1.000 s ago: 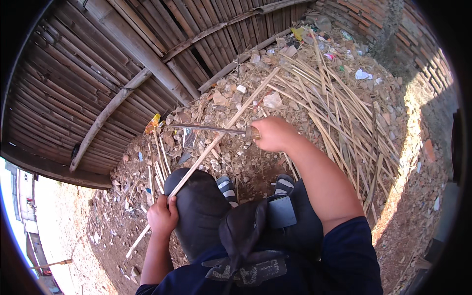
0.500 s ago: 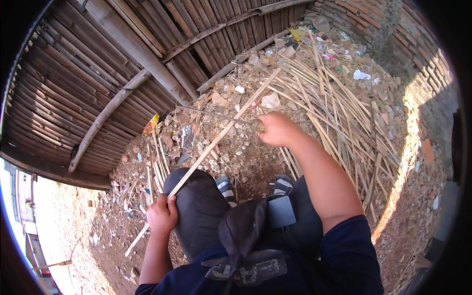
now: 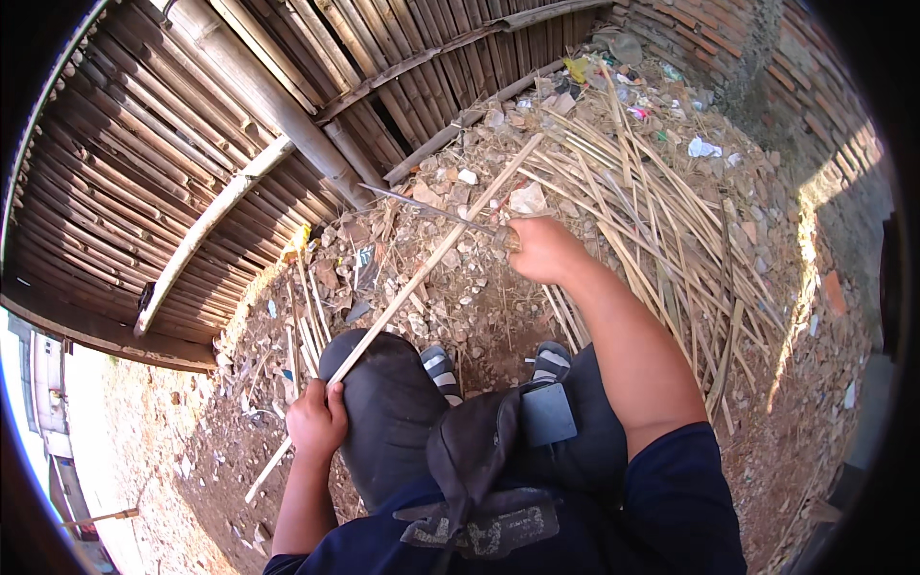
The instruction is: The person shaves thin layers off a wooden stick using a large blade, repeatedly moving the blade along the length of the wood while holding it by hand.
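Rubbly ground (image 3: 230, 436) beneath us, and we look partway: left hand (image 3: 317, 419) gripping one pale strip (image 3: 422, 275) slanted over our knee (image 3: 393, 376), right hand (image 3: 544, 251) clenched on the knife (image 3: 429, 208) crossing it, more strips (image 3: 661, 225) heaped at right, done or waiting we can't tell.

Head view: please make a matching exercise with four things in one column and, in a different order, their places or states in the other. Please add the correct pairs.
Things
1. Long stick
2. Knife
3. Pile of sticks
4. Brick wall

Places or states
A. In the right hand
B. Standing at the upper right
C. In the left hand
D. Lying on the ground

Pairs: 1-C, 2-A, 3-D, 4-B
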Motion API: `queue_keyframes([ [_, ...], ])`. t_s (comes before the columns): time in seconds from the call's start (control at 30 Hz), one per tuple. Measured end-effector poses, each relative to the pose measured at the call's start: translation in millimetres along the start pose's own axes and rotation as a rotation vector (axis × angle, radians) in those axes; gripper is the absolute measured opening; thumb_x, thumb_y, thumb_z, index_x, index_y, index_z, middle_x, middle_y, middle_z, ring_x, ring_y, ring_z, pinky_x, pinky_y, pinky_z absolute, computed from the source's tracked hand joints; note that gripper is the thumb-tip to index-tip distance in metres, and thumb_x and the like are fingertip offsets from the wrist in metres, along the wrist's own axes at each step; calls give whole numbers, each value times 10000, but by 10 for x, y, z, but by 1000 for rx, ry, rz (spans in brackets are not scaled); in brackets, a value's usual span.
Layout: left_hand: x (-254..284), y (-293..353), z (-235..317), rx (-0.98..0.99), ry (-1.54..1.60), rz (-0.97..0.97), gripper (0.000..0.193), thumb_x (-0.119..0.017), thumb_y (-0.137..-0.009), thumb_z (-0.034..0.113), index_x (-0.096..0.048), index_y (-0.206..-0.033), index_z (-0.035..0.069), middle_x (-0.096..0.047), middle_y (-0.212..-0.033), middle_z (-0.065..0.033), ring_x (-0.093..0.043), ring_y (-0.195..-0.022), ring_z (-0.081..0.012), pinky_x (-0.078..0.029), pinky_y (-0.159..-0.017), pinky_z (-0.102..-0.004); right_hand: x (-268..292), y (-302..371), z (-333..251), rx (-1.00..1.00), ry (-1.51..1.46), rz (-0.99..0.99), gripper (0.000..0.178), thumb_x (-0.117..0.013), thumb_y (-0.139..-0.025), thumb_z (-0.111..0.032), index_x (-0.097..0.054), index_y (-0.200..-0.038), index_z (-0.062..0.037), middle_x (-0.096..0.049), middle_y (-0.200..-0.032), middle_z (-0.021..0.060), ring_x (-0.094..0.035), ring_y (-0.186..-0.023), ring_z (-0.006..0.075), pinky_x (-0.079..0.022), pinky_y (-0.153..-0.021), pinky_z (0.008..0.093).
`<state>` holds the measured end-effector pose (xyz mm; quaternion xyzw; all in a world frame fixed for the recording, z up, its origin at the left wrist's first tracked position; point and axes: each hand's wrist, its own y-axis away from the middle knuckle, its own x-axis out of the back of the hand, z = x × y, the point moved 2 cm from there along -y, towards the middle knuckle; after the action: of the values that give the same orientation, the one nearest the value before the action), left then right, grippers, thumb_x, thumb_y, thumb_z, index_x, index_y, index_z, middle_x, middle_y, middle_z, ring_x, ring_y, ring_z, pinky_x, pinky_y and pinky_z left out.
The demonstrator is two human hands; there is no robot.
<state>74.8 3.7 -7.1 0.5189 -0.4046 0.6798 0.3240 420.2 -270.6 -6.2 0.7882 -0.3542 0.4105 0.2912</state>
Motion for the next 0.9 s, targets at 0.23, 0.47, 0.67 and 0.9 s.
queue_keyframes([
  [0.23,-4,13,4,12,12,15,353,-618,-1002,329,-538,-782,65,-627,-664,-189,-626,-589,-441,-472,-535,-545,79,-40,220,97,0,-75,410,-662,-806,-141,-693,-1207,-63,-719,-1120,219,-683,-1080,391,-548,-948,475],
  [0.47,30,-20,53,-11,-19,16,359,-610,-1007,332,-533,-780,65,-621,-649,-199,-623,-582,-444,-466,-536,-551,-31,-51,216,34,-22,58,391,-660,-807,-147,-693,-1185,-53,-719,-1122,212,-686,-1073,384,-550,-940,468],
  [0.67,40,5,27,28,-11,-5,357,-602,-1012,330,-525,-789,60,-625,-656,-205,-625,-595,-455,-465,-548,-559,-26,91,-233,184,65,-185,447,-751,-815,-230,-684,-1224,-63,-719,-1106,227,-678,-1066,417,-540,-932,487],
  [0.9,36,-35,71,-8,-35,25,367,-605,-1007,359,-541,-794,67,-635,-664,-193,-635,-601,-443,-473,-547,-553,-4,-154,401,21,-10,-57,455,-654,-790,-133,-685,-1223,1,-706,-1168,243,-679,-1104,388,-547,-952,466],
])
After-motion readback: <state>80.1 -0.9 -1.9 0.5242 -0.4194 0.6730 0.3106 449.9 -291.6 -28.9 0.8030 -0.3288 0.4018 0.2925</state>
